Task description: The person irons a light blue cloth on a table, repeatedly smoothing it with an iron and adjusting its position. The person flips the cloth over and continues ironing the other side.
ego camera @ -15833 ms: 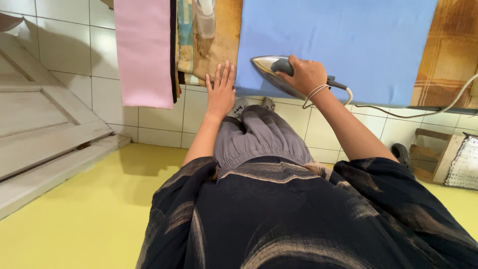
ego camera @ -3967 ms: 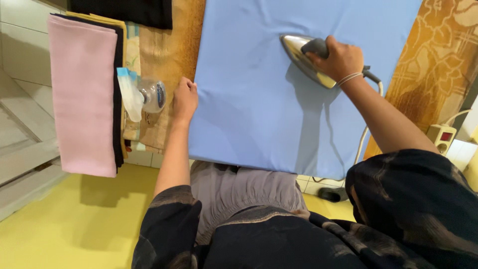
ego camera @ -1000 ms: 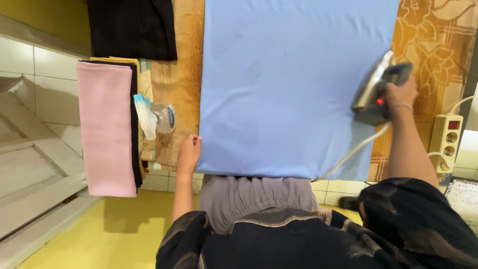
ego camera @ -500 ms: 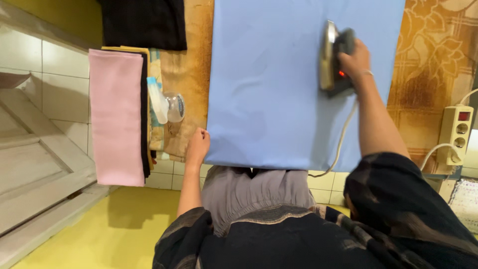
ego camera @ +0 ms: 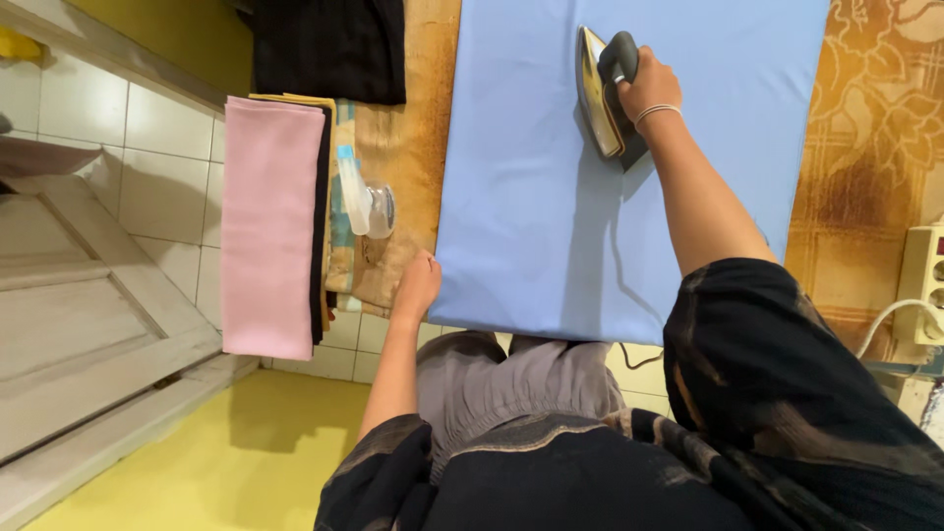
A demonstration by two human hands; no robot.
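Observation:
A light blue cloth [ego camera: 551, 197] lies flat on a brown patterned ironing surface [ego camera: 865, 147]. My right hand [ego camera: 644, 87] grips the dark handle of a silver iron [ego camera: 600, 93], which is tilted on the far middle of the cloth. My left hand [ego camera: 418, 287] is closed on the cloth's near left edge. The iron's cord is mostly hidden behind my right arm.
A clear spray bottle [ego camera: 366, 202] lies left of the cloth. Folded pink fabric [ego camera: 270, 221] and a black folded piece [ego camera: 329, 49] rest at the left end. A power strip [ego camera: 924, 285] sits at the right edge. White tiles and yellow floor are below.
My right hand has carried the iron from the right side leftward onto the far middle of the blue cloth. My left hand stays on the near left edge.

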